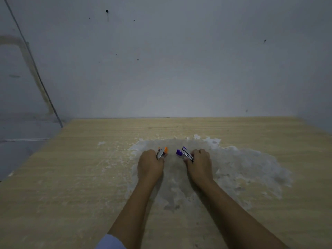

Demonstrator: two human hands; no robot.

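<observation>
**Head view: two small tools gripped side by side over the worktop**

A light wooden worktop (pixel 71 177) is seen against a grey wall (pixel 179 69), with a pale, scuffed patch (pixel 242 168) spread across its middle. Over that patch the left hand (pixel 150 165) and the right hand (pixel 200 165) are held near each other but apart, knuckles up. An orange-ended metal tool (pixel 162 151) is gripped in the left hand and a purple-ended metal tool (pixel 185 153) in the right. Both are small, possibly staplers, and their coloured ends are pointed away from the person, close together without touching.

The step in hand is judged to be the readying of the pair low over the worktop. The next move is likely to call for a steady grip and a clear sight of each working end. The fingers (pixel 199 152) of each hand are curled tightly round the tool's body. Whether the hands rest on the worktop cannot be told.
</observation>
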